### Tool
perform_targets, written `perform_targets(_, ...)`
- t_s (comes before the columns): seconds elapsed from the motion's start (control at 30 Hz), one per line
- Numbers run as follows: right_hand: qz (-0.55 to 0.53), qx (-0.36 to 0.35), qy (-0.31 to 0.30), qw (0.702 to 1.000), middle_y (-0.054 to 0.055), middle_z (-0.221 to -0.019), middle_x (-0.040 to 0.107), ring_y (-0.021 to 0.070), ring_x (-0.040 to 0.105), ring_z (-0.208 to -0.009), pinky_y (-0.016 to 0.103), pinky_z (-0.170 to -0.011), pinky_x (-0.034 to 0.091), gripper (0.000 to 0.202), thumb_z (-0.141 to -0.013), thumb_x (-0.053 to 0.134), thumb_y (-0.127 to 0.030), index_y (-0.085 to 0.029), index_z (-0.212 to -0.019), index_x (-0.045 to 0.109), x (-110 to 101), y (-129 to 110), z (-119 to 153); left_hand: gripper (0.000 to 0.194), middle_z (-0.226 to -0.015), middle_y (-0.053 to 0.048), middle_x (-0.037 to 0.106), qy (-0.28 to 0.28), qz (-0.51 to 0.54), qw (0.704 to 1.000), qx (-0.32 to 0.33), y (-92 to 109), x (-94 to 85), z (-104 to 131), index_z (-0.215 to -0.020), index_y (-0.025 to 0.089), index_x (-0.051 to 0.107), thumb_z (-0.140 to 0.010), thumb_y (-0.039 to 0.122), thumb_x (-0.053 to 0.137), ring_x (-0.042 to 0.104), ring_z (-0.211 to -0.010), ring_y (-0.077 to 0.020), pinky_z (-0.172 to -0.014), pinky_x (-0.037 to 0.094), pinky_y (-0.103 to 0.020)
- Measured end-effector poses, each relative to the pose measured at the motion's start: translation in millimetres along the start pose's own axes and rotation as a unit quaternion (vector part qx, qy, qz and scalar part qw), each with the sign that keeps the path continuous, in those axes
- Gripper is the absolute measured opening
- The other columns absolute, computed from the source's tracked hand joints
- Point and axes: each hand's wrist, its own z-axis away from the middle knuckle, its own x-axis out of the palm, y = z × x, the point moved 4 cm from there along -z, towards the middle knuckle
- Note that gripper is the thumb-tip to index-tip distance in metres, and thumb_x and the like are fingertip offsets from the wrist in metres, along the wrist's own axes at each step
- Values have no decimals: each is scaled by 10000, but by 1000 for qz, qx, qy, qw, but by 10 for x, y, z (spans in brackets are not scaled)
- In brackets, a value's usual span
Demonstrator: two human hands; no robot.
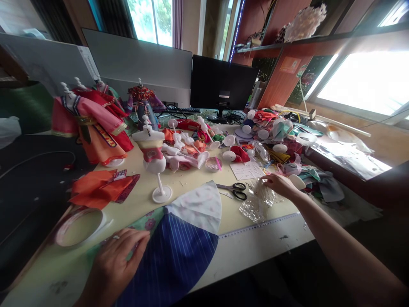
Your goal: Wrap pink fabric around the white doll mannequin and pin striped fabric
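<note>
My left hand (119,260) lies over the near left of a round patchwork cloth, its fingers bent together at the green floral panel (150,222); what they grip, if anything, is hidden. The cloth also has a striped blue panel (179,251) and a white panel (200,207). Out to the right, my right hand (280,184) has its fingertips pinched at the top of a clear crinkled plastic bag (257,202). Black-handled scissors (238,189) rest just left of the bag. A small white mannequin (155,160) on a round base stands behind the cloth.
A tape roll (81,227) and orange fabric (102,187) lie at the left. Dressed mannequins (91,123) stand behind them. A clear ruler (258,226) runs along the front edge. Doll parts and fabric scraps (277,128) pile up at the back. Monitors (223,83) stand beyond.
</note>
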Motion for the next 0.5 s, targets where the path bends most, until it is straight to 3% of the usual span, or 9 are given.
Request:
perform_targets(0.13,-2,-5,-7,1000,45,-866,724,161,627,-684,205,-506,365,437,-812,488,-182,-256,-1211,652,20,0,-11,65,-807,-56,677,-4,-1,1000,4,7,-2,7,-946,121,611,-886,121,587,627,-800,-186,-844,449,-325)
perform_targets(0.33,-8,-4,-14,1000,59,-1035,715,200,645,-834,229,-603,427,441,-833,465,-213,-268,-1238,631,89,64,-83,68,-809,-57,677,-8,-3,1000,3,9,-2,12,-944,117,610,-879,103,593,621,-810,-186,-854,446,-331)
perform_targets(0.5,-11,5,-23,1000,88,-1038,713,187,636,-755,239,-588,418,507,-823,452,-209,-238,-1316,565,77,72,-112,70,-815,-51,681,-7,-6,1000,4,-6,3,16,-950,126,608,-884,113,588,624,-813,-186,-852,445,-330)
